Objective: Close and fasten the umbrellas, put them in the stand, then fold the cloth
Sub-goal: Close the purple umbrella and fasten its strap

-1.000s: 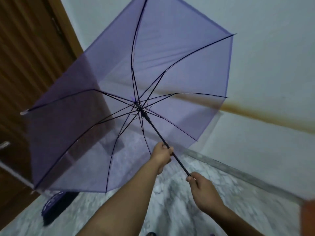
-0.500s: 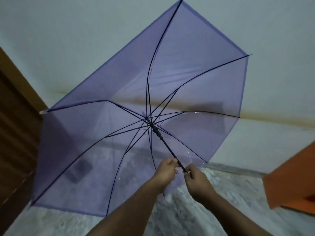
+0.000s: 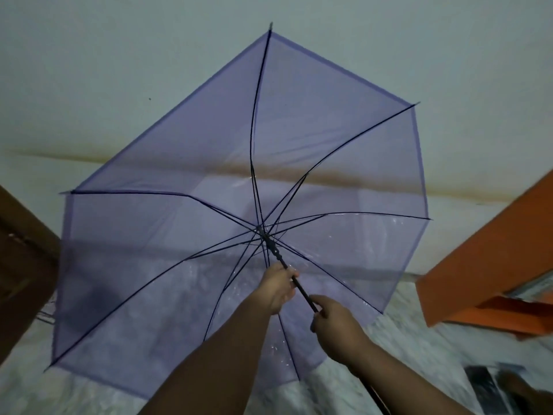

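Both hands grip the black shaft [image 3: 302, 290] of the purple umbrella [image 3: 227, 187]: the left hand [image 3: 279, 284] closed round it just below the runner, the right hand [image 3: 335, 322] closed round it lower down. Half a second ago the hands nearly touched; now they sit apart, the left higher up. The canopy is still fully spread above the marble floor [image 3: 419, 348], so closing has hardly begun.

1. Orange furniture [image 3: 490, 253], right of frame: cut off by the edge.
2. Dark object [image 3: 490, 384], lower right corner: blurred, unidentifiable.
3. Umbrella shaft [image 3: 303, 290], centre: lower end hidden within right hand [image 3: 336, 324].
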